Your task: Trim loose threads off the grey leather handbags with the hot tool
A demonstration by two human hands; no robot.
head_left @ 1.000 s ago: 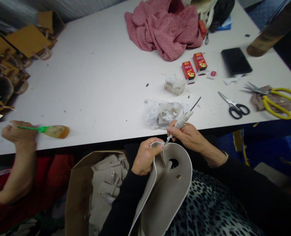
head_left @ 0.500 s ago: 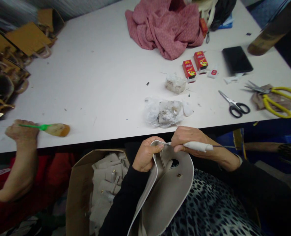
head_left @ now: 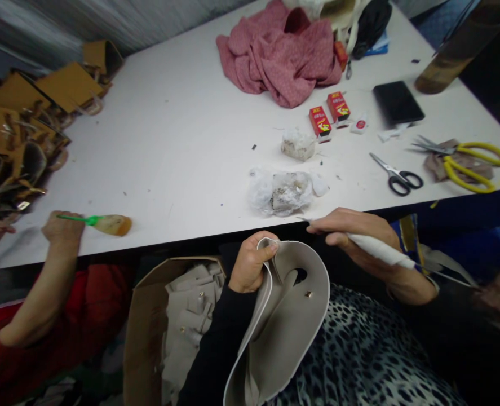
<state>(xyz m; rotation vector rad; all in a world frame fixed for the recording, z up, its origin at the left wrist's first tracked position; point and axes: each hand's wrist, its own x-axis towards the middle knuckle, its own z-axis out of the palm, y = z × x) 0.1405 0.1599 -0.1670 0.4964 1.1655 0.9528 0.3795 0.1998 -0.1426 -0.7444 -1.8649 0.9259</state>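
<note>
Left hand [head_left: 247, 265] pinching the taupe bag piece [head_left: 290, 332] by its folded rim, above the lap; a firm, flat pinch should steady that edge; beyond, red boxes [head_left: 319, 120], lettering too blurred to read; right hand [head_left: 357, 224] gripping the white-handled tool [head_left: 379, 248], tip off the rim, best kept clear of the left thumb.

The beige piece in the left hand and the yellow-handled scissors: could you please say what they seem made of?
The beige piece looks like smooth, matt leather or imitation leather: it curves softly, with a paler edge. The yellow-handled scissors seem to have metal blades, grey and slightly shiny, and probably plastic handles, evenly coloured.
</note>
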